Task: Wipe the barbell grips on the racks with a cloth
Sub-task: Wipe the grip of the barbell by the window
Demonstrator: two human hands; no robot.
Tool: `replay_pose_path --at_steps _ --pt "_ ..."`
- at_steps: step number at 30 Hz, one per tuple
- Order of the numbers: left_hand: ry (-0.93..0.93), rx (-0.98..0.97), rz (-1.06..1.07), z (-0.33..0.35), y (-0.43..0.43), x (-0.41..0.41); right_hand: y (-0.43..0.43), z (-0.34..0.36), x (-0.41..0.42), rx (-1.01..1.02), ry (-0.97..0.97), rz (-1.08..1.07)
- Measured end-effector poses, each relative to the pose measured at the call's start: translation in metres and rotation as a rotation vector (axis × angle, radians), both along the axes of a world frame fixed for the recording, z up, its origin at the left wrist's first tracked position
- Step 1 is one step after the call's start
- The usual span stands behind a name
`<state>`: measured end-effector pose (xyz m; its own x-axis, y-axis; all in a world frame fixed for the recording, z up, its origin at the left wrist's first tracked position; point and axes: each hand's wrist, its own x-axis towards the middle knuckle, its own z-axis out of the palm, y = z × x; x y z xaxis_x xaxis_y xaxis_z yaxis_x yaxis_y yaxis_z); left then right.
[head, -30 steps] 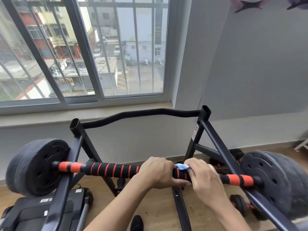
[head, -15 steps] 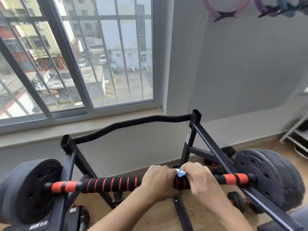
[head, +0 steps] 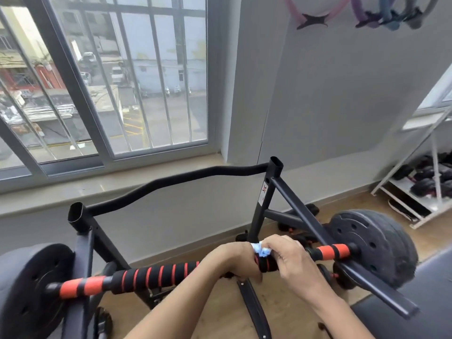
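Observation:
A barbell with a black-and-orange striped foam grip [head: 156, 275] lies across a black rack [head: 263, 199], with a dark weight plate at each end. My left hand [head: 232, 261] grips the bar near its middle. Right beside it, my right hand [head: 293, 263] holds a small light-blue cloth [head: 261, 250] wrapped against the grip; only a bunched bit of cloth shows between the two hands. An orange section of grip [head: 333, 251] shows to the right of my right hand.
The right weight plate [head: 374, 243] and the left weight plate [head: 27, 285] flank the rack. A window and sill run behind. A white shelf [head: 415, 192] with dark weights stands at the right. A dark padded bench [head: 415, 309] is at the lower right. Dumbbells lie on the wooden floor.
The view has swung to the right and tilted, bringing the white shelf in. Both hands stay together on the bar with the cloth, a little nearer its right end.

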<state>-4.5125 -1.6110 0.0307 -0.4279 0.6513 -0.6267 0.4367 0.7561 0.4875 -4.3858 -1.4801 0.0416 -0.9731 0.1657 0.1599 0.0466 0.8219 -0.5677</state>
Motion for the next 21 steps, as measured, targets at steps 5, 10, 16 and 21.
replay_pose_path --at_steps 5,10,16,21 --pt "0.396 0.073 -0.066 0.010 -0.014 0.016 -0.005 0.001 0.001 0.006 0.039 -0.042" --pt "0.818 0.117 -0.151 0.005 -0.019 0.046 -0.002 -0.003 0.000 0.000 0.057 -0.022" --pt "0.297 -0.039 -0.080 0.017 -0.006 0.016 0.020 -0.007 -0.008 -0.018 0.006 0.142" --pt "-0.066 -0.046 -0.013 0.027 -0.001 -0.002 0.035 -0.009 -0.023 -0.032 -0.052 0.285"
